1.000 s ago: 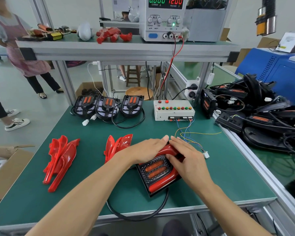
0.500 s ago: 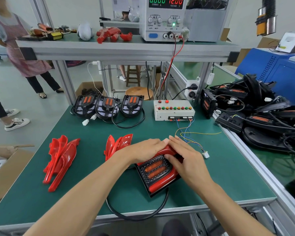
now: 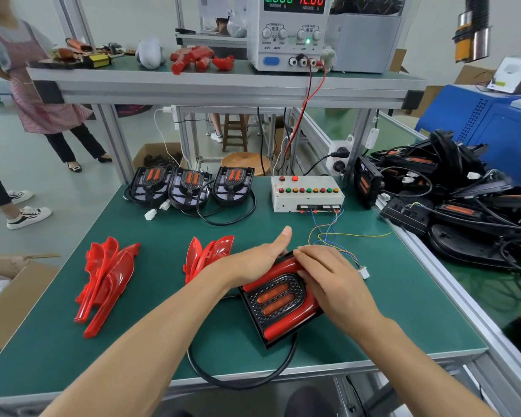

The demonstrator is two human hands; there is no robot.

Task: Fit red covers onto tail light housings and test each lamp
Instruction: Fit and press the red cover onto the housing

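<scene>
Housing (image 3: 278, 308) lies flat on the mat (image 3: 151, 341), near edge, for pressing. My left hand (image 3: 253, 263) grips the red cover (image 3: 283, 264), thumb raised; flat right hand (image 3: 333, 281) presses it, seating clips, I judge.

I cannot see the far end of the tail light housing (image 3: 278, 308): my left hand (image 3: 253, 264) and right hand (image 3: 331, 279) lie over it, and the left hand's fingers are hidden behind the palm. Under the right fingers (image 3: 309, 257) the red cover (image 3: 283, 264) is mostly covered. Beyond the fingers, the labels on the test box (image 3: 307, 194) are too small to read. The power supply (image 3: 292, 31) is cut off by the top edge.
</scene>
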